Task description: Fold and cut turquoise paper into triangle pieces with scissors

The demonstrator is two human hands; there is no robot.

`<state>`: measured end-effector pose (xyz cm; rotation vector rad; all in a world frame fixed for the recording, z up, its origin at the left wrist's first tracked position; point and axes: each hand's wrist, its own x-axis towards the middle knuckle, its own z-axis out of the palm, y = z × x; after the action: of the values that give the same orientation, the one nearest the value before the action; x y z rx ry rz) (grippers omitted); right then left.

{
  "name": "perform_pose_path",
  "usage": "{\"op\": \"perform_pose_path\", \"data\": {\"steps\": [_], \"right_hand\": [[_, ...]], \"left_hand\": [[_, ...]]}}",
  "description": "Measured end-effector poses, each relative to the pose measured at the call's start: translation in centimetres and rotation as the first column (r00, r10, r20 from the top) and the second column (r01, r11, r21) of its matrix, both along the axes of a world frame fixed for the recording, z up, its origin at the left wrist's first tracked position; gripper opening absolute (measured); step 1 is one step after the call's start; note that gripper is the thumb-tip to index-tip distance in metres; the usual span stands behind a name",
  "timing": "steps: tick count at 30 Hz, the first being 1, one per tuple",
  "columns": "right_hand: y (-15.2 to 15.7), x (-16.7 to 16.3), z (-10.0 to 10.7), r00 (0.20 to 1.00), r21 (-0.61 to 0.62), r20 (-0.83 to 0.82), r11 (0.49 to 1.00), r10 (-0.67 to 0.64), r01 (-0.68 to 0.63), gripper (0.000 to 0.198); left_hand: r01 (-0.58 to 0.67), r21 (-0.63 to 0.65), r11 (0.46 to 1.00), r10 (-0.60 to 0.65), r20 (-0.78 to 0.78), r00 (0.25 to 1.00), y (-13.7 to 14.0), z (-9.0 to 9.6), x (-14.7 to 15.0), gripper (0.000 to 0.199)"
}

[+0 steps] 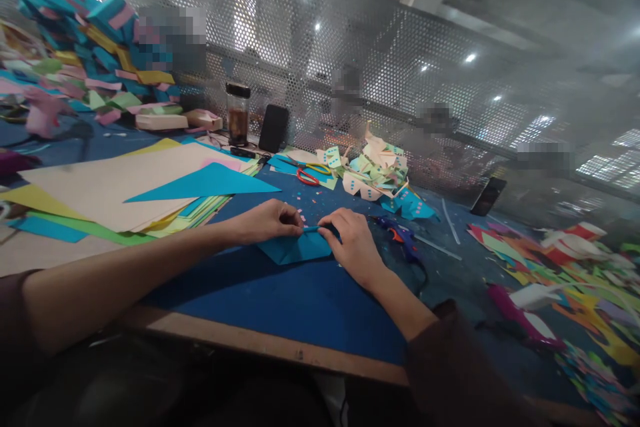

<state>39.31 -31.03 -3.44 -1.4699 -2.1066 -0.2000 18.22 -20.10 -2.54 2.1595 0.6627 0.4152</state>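
Note:
A folded piece of blue paper (pixel 295 250) lies on the blue table mat, close to the front edge. Both hands pinch its far edge, where a narrow strip is turned over. My left hand (pixel 273 221) is closed on the left part of that edge, thumb and fingers together. On the right part, my right hand (pixel 353 243) grips the same strip between thumb and fingertips. Part of the paper is hidden behind the fingers. Left of it, a blue paper triangle (pixel 205 183) rests on a stack of coloured sheets (pixel 110 180).
Behind the hands lie scissors (pixel 307 176) and a pile of cut paper shapes (pixel 375 167). A blue glue gun (pixel 403 237) is right of my right hand. A drink bottle (pixel 238 113) and a phone (pixel 274 128) stand by the perforated metal screen (pixel 310 60). Paper scraps (pixel 590 260) spread at right.

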Motion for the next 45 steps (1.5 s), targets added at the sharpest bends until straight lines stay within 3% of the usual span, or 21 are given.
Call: {"op": "perform_pose_path", "data": {"steps": [11,16,19,22,24,26,28,31,36,41,45], "right_hand": [[-0.1,-0.2,0.2,1.000,0.003,-0.004,1.000,0.009,-0.009,0.011],[-0.9,-0.6,0.9,0.997,0.182,-0.015,0.980,-0.075,0.076,0.016],[-1.0,-0.7,0.9,0.990,0.230,-0.093,0.965,-0.109,0.128,0.015],[-0.6,-0.6,0.5,0.929,0.140,-0.342,0.970,-0.141,0.198,0.020],[-0.1,-0.5,0.1,0.824,-0.002,-0.540,0.980,-0.169,0.199,0.032],[0.4,-0.5,-0.1,0.717,-0.140,-0.670,0.981,-0.194,0.134,0.041],[0.6,-0.5,-0.3,0.674,-0.229,-0.714,0.973,-0.188,0.029,0.040],[0.8,-0.5,-0.5,0.693,-0.284,-0.706,0.955,-0.147,-0.087,0.038],[0.8,-0.2,-0.6,0.691,-0.291,-0.704,0.954,-0.163,-0.071,0.038],[0.9,-0.1,-0.5,0.683,-0.291,-0.712,0.954,-0.163,-0.076,0.039],[0.9,-0.3,-0.4,0.686,-0.267,-0.712,0.961,-0.147,-0.071,0.039]], "left_hand": [[0.014,0.070,0.997,-0.009,-0.066,0.998,-0.4,0.3,-0.2,0.034],[-0.116,0.058,0.992,0.116,0.009,0.993,-0.1,0.0,-0.2,0.036],[-0.210,0.010,0.978,0.208,0.104,0.973,0.0,0.1,-0.2,0.036],[-0.270,-0.050,0.962,0.274,0.188,0.943,0.1,0.3,-0.1,0.039],[-0.273,-0.092,0.958,0.287,0.232,0.929,0.1,0.4,0.0,0.040],[-0.266,-0.129,0.955,0.291,0.254,0.922,-0.2,0.6,0.1,0.039],[-0.253,-0.158,0.955,0.287,0.256,0.923,-0.6,0.8,0.1,0.036],[-0.223,-0.217,0.950,0.275,0.251,0.928,-1.3,1.1,0.2,0.033],[-0.156,-0.348,0.924,0.244,0.223,0.944,-1.4,1.1,0.2,0.035],[-0.117,-0.367,0.923,0.228,0.274,0.934,-1.0,0.7,0.2,0.033],[-0.169,-0.349,0.922,0.275,0.281,0.920,-1.0,0.8,0.2,0.035]]}}
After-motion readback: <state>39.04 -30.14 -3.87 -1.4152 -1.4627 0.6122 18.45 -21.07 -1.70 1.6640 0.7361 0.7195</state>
